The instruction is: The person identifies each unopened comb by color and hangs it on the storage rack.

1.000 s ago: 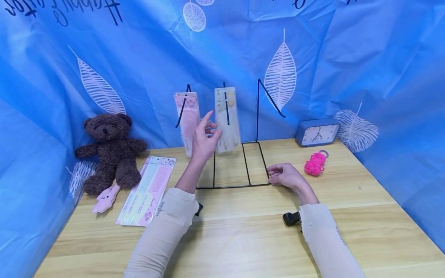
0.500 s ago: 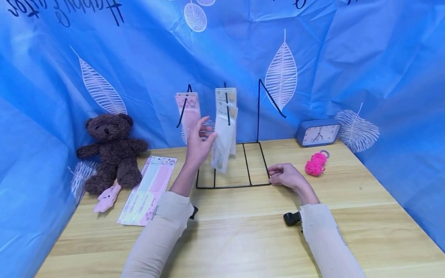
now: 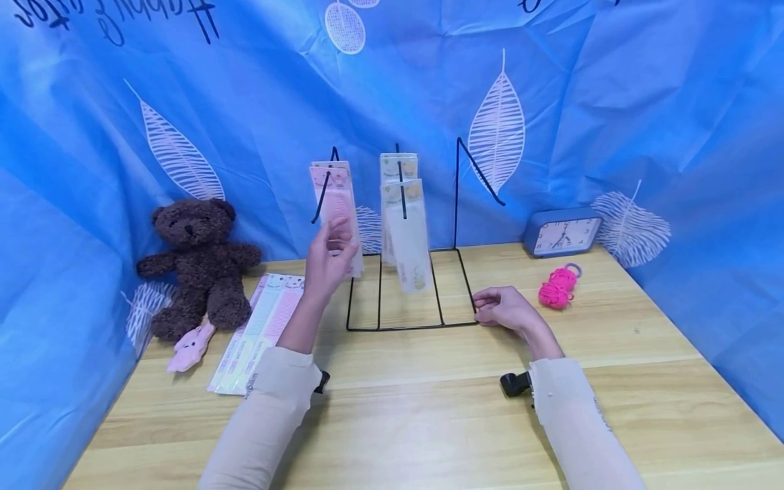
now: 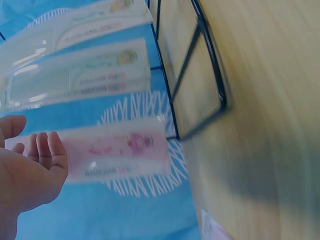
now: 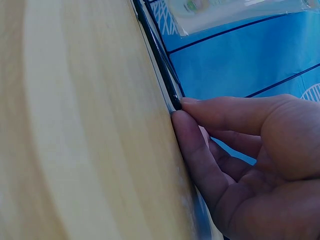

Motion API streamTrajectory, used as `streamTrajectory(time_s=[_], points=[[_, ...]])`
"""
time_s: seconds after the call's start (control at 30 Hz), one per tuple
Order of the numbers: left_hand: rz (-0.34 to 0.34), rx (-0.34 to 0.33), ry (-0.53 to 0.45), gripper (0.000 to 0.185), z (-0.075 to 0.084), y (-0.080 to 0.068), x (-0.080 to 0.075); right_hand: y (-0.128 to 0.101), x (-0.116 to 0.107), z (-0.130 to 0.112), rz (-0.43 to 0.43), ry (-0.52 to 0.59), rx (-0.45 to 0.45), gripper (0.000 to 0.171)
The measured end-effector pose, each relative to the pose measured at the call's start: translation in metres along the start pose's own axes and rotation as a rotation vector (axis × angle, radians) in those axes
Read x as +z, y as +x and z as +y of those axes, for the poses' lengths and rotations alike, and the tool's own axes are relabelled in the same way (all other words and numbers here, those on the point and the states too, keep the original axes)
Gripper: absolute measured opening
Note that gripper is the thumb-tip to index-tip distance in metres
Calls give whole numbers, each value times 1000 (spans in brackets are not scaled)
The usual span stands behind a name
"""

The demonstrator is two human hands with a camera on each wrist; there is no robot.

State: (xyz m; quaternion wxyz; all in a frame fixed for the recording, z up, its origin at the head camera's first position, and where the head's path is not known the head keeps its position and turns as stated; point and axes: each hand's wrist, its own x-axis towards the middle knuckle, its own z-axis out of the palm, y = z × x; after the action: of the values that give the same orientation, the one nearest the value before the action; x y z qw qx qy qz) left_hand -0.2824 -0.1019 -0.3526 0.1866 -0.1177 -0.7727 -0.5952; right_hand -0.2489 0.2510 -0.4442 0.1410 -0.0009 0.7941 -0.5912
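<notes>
Left hand (image 3: 327, 258) hangs relaxed beside glossy pink comb packet (image 3: 339, 204); right hand (image 3: 505, 309) pinches thin wire rack (image 3: 456, 204).

bright, even light; soft shadows under the arms; head view bowed at edges; wrist views blurred
</notes>
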Motion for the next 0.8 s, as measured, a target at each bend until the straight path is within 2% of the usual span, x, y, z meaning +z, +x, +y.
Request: streamTrajectory(time_s=[0.07,0.13,0.33,0.4,0.63,0.8], points=[[13,6,-7,47,-4,-1,-7,0,0,0,0,-7,-2,58],[30,-14,11,47,-7,-2,-15,0,0,0,4,-12,-3,58],[55,-189,81,49,-11,-6,-36,-1,0,-1,3,-14,-4,58],[58,-216,83,49,-14,-8,-43,-1,0,0,3,-22,-7,58],[84,-217,83,48,-27,-17,-66,-1,0,-1,-2,-22,-10,58],[60,-239,87,48,-38,-27,-80,-1,1,-1,-4,-17,-10,59]])
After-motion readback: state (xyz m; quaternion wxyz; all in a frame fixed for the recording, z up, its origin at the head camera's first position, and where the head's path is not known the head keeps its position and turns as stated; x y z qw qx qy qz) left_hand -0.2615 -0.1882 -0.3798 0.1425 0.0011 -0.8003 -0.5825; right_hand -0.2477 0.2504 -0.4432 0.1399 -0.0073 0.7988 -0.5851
